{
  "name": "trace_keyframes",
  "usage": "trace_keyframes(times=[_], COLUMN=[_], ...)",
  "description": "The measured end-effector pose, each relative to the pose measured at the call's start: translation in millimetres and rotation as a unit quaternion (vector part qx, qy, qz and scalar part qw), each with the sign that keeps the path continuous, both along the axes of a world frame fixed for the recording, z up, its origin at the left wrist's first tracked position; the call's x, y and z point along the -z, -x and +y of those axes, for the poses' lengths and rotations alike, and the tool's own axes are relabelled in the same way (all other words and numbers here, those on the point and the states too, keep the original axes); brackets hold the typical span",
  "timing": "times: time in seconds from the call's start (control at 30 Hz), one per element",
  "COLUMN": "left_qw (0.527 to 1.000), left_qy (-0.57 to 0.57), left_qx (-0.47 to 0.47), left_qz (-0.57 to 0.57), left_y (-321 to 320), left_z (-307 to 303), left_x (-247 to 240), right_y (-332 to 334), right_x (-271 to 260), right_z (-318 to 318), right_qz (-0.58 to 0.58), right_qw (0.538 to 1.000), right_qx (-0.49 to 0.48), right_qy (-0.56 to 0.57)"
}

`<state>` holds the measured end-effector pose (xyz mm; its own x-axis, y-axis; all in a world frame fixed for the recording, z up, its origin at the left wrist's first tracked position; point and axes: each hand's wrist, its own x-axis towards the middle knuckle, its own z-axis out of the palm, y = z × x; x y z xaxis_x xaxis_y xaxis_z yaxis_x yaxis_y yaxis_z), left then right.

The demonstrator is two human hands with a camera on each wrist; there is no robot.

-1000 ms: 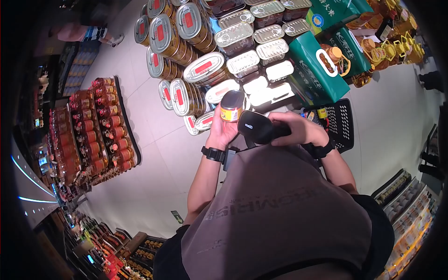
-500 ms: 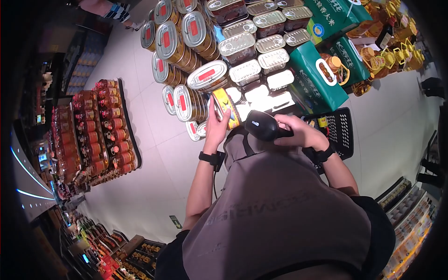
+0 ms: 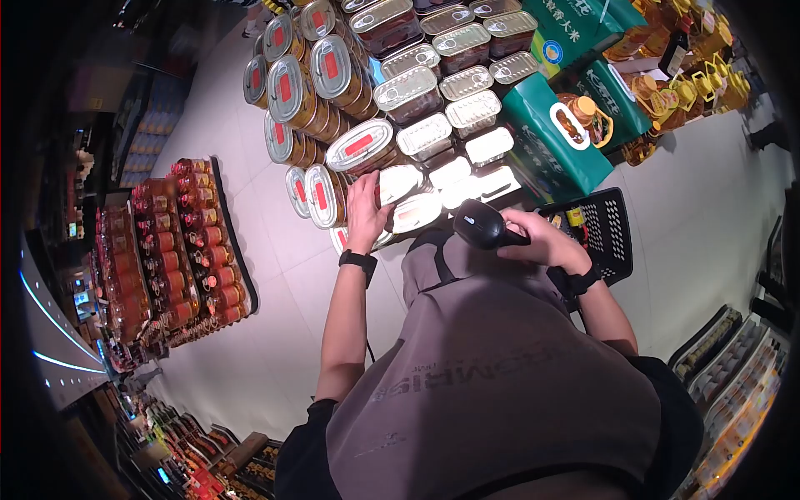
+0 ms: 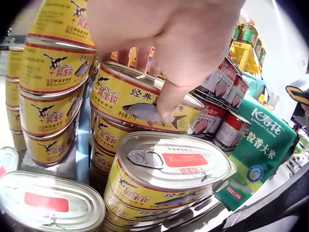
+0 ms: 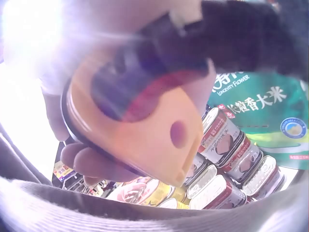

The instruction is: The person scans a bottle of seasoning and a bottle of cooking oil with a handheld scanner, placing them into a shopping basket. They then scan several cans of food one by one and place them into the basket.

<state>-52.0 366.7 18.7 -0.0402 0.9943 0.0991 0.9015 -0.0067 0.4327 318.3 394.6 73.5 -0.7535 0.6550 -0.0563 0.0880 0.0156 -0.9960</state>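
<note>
My left hand (image 3: pixel 364 218) is over the front of the stacked canned fish, beside a bright-lit lid. In the left wrist view its thumb lies against the yellow label of an oval fish can (image 4: pixel 140 104) and its fingers reach round the far side, gripping it. That can sits level on top of similar cans, behind another fish can (image 4: pixel 178 159) with a pull-tab lid. My right hand (image 3: pixel 546 242) holds a black barcode scanner (image 3: pixel 481 225) in front of my waist. The scanner's orange underside (image 5: pixel 140 140) fills the right wrist view, with fingers curled round it.
Luncheon meat cans (image 3: pixel 462 46) stand behind and right of the fish cans. Green rice bags (image 3: pixel 554 137) and yellow oil bottles (image 3: pixel 708 83) are farther right. A black basket (image 3: pixel 615 233) is by my right wrist. Bottles (image 3: pixel 208 242) stand in rows at left, across the tiled floor (image 3: pixel 279 250).
The left hand first held a fish can up near the scanner, then tilted it leftward; now the can is on the stack with the hand still round it. The scanner moved slightly right.
</note>
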Motion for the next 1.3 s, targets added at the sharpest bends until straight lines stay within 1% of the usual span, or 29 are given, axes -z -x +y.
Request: trace_keyframes(times=[0.03, 0.1, 0.17, 0.2, 0.23, 0.33, 0.4, 0.5, 0.53, 0.57, 0.6, 0.63, 0.7, 0.73, 0.77, 0.8, 0.83, 0.9, 0.93, 0.97, 1.03, 1.07, 1.1, 1.13, 1.17, 1.2, 1.23, 1.27, 1.3], left_qw=[1.0, 1.0, 1.0, 1.0, 0.999, 0.998, 0.997, 0.995, 0.992, 0.988, 0.982, 0.972, 0.947, 0.946, 0.94, 0.931, 0.929, 0.94, 0.944, 0.944, 0.932, 0.906, 0.906, 0.823, 0.69, 0.65, 0.589, 0.551, 0.511], left_qy=[-0.001, 0.021, 0.01, 0.004, -0.001, -0.012, -0.012, -0.03, -0.061, -0.093, -0.104, -0.156, -0.202, -0.203, -0.173, -0.143, -0.145, 0.01, -0.018, -0.021, -0.084, -0.109, -0.108, -0.117, -0.122, -0.117, -0.081, -0.081, -0.08], left_qx=[0.003, -0.005, 0.003, -0.017, -0.037, -0.055, -0.075, -0.098, -0.113, -0.127, -0.158, -0.174, -0.235, -0.24, -0.277, -0.314, -0.318, -0.337, -0.328, -0.328, -0.33, -0.376, -0.377, -0.395, -0.392, -0.344, -0.321, -0.303, -0.282], left_qz=[0.0, -0.006, -0.019, -0.021, -0.024, -0.006, -0.004, 0.003, 0.006, 0.01, 0.008, 0.023, 0.08, 0.08, 0.1, 0.119, 0.119, 0.05, 0.014, 0.015, -0.121, -0.162, -0.161, -0.39, -0.596, -0.668, -0.737, -0.774, -0.808], left_y=[0, -2, -8, -13, -16, -16, -17, -25, -26, -25, -20, -16, 5, 11, 16, 22, 28, 41, 49, 55, 52, 49, 45, 42, 40, 42, 40, 35, 31], left_z=[2, 5, 4, 3, 3, 4, 0, -7, -12, -17, -22, -26, -28, -25, -21, -17, -16, -11, -8, -12, -19, -24, -30, -39, -49, -58, -68, -74, -78], left_x=[3, 5, 4, 1, 0, 10, 10, -1, -6, -10, -12, -18, -19, -26, -35, -40, -41, -38, -31, -25, -34, -32, -37, -48, -54, -57, -61, -62, -63], right_y=[-3, -8, -7, -6, -5, -4, -3, -8, -9, -11, -13, -16, -19, -19, -18, -16, -15, -10, -6, -4, -4, -4, -5, -4, -2, 1, 6, 12, 19], right_x=[-3, -19, -27, -29, -31, -34, -33, -11, -5, 1, 7, 12, 25, 28, 30, 28, 27, 20, 15, 11, 7, 6, 6, 7, 7, 3, -4, -10, -14], right_z=[1, 4, 5, 6, 6, 7, 8, 10, 11, 12, 12, 11, 8, 8, 8, 10, 11, 14, 16, 16, 16, 14, 13, 12, 10, 10, 11, 13, 13], right_qz=[0.0, -0.091, -0.09, -0.089, -0.089, -0.111, -0.107, -0.095, -0.112, -0.109, -0.129, -0.151, -0.161, -0.182, -0.202, -0.203, -0.201, -0.198, -0.205, -0.211, -0.203, -0.197, -0.197, -0.186, -0.175, -0.174, -0.179, -0.184, -0.184], right_qw=[1.0, 0.988, 0.986, 0.984, 0.984, 0.985, 0.982, 0.985, 0.99, 0.99, 0.983, 0.974, 0.973, 0.969, 0.965, 0.966, 0.967, 0.968, 0.968, 0.968, 0.971, 0.973, 0.973, 0.975, 0.978, 0.977, 0.977, 0.976, 0.976], right_qx=[0.003, -0.024, -0.017, -0.01, -0.011, -0.013, -0.019, -0.021, -0.012, -0.017, 0.0, 0.016, 0.028, 0.027, 0.026, 0.021, 0.018, 0.014, 0.006, 0.0, -0.002, -0.006, -0.006, -0.008, -0.013, -0.02, -0.047, -0.073, -0.078], right_qy=[-0.001, 0.121, 0.137, 0.155, 0.154, 0.131, 0.156, 0.143, 0.09, 0.089, 0.128, 0.167, 0.163, 0.164, 0.163, 0.161, 0.159, 0.154, 0.143, 0.134, 0.124, 0.116, 0.118, 0.118, 0.117, 0.119, 0.106, 0.091, 0.092])
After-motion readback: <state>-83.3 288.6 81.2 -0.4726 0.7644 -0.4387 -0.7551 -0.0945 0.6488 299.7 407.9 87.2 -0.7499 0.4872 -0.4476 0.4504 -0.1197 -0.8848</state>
